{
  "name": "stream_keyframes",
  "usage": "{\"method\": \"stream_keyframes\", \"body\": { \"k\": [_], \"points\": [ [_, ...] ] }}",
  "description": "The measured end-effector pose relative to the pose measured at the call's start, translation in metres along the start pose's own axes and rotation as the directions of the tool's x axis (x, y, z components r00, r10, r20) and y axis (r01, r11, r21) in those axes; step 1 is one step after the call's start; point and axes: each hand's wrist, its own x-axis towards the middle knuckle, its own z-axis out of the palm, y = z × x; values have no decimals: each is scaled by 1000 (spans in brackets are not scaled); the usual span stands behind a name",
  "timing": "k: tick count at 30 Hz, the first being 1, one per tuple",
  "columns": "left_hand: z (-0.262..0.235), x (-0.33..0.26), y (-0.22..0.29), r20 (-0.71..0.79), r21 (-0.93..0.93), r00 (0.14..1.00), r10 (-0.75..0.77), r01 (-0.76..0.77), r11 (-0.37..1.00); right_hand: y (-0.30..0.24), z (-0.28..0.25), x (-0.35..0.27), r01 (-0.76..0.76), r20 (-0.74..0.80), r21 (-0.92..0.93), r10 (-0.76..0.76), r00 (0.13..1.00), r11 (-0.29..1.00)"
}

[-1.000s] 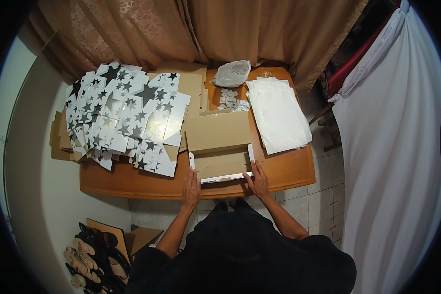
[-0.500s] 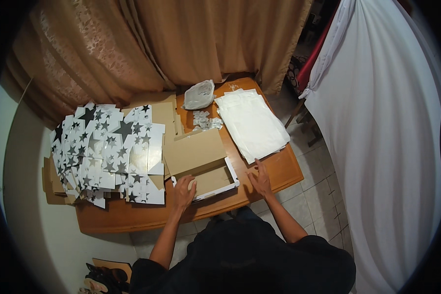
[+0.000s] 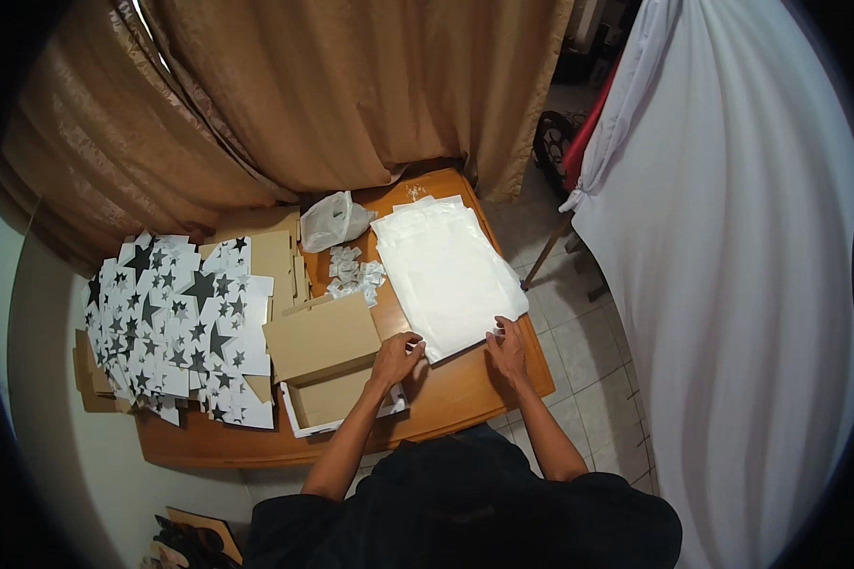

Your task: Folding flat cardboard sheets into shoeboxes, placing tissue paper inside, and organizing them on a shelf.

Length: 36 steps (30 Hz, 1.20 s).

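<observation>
A stack of white sheets or flat bags (image 3: 451, 270) lies on the right part of the wooden table. At its near left corner is my left hand (image 3: 399, 360), fingers bent and fingertips apart. My right hand (image 3: 509, 353) is at the stack's near edge, its thumb and fingers slightly apart. Whether either hand pinches a sheet is too small to tell. Left of my left hand stands an open cardboard box (image 3: 323, 402), brown inside with white rims, its brown lid (image 3: 323, 334) folded back. My left forearm passes over the box's right end.
Overlapping white cardboard pieces with black stars (image 3: 176, 327) cover the table's left side. Behind the box are small silvery packets (image 3: 356, 277), a translucent plastic bag (image 3: 335, 223) and brown cardboard (image 3: 261, 242). Brown curtains (image 3: 351, 95) hang behind; a white cloth (image 3: 731, 284) hangs at the right.
My left hand has left the open box and moved right to the stack's corner. My right hand has come to the stack's near edge. The view has shifted to the right.
</observation>
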Motion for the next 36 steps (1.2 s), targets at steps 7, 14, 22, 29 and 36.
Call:
{"method": "stream_keyframes", "body": {
  "k": [7, 14, 22, 29, 36],
  "points": [
    [53, 66, -25, -119, -15, 985, -126, 125, 992, 39, -19, 71, 53, 78, -91, -46, 996, 994],
    [83, 108, -46, -382, 42, 886, -263, 301, 953, 45, -5, 126, 92, 154, -289, -48, 987, 953],
    [89, 131, -33, -404, -184, 745, -531, 502, 845, 46, 13, 144, -82, 152, -331, 139, 979, 940],
    [80, 133, -20, -319, -462, 738, -595, 427, 777, 70, 19, 149, -148, 81, -96, 156, 984, 984],
    [46, 102, 3, -328, -602, 835, -442, 176, 779, 9, -8, 146, -106, 120, 259, 77, 990, 960]
  ]
}}
